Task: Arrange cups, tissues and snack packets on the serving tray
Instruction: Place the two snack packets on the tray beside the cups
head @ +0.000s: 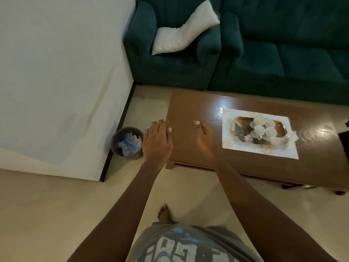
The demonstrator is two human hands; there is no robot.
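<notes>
Nearest to the camera is the person's grey printed shirt (179,246), and one bare foot (165,214) stands on the pale tiled floor (56,214). Both bare arms stretch forward from here toward the left end of the brown desk (188,110).

The left grip (157,140) is flat, palm down, with straight fingers, and it holds nothing. It hangs over the left edge of the desk, the fingertips near the far left corner; it is not possible to tell if it touches the wood. The right grip (206,140) is also open-handed and holds nothing. Its fingers point forward over the left part of the desk, just left of the serving tray (283,150).

On the floor beside the left edge of the desk stands a dark round bin (115,148) with crumpled white and blue paper inside.

The tray is white and rectangular and lies on the right half of the desk, between the near and far edges. Four white cups (262,127) stand close together in its middle. Around them lie dark and pale flat things, too blurred to name.

Behind the far edge stand a green armchair (170,69) with a white pillow (181,33) and a green sofa (283,53). A white wall (56,72) is at the left.
</notes>
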